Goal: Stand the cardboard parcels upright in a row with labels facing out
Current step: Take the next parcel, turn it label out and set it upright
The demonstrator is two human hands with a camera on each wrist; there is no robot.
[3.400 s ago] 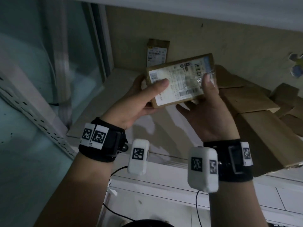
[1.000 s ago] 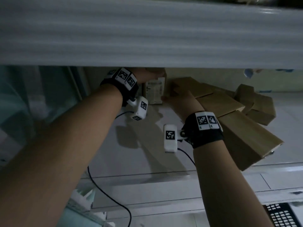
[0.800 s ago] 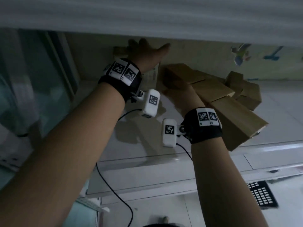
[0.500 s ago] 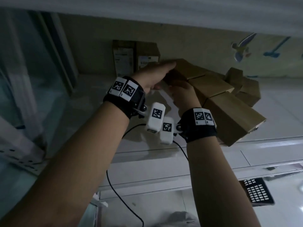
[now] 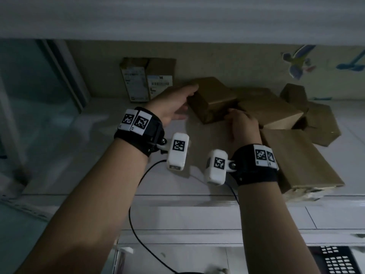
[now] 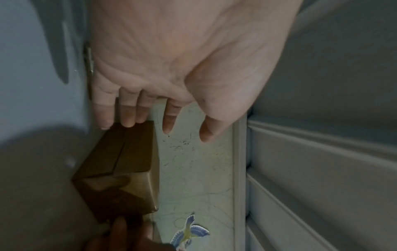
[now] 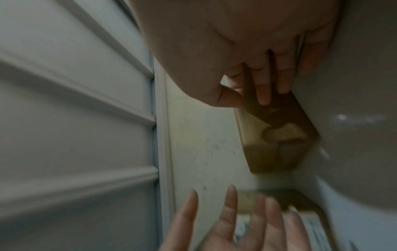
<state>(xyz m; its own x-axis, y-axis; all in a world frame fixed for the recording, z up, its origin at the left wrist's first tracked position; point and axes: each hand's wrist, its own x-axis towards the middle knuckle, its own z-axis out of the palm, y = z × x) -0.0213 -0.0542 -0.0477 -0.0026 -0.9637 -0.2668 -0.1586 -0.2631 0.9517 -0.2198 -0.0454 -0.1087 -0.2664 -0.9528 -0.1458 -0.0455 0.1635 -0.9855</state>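
Note:
Two labelled parcels stand upright side by side against the back wall, labels facing me. Right of them a plain brown parcel lies tilted at the left end of a heap. My left hand is open, its straight fingertips touching the parcel's left end. My right hand curls round the parcel's near right corner; in the right wrist view its thumb and fingers pinch the parcel's end. No label shows on this parcel.
More brown parcels are heaped to the right; a large one overhangs the white shelf's front edge. A shelf hangs low overhead. A glass panel closes the left side. Bird stickers are on the wall.
The labelled parcel that both hands held now stands upright beside the first one. Both hands have moved right onto the plain brown parcel at the heap's left end.

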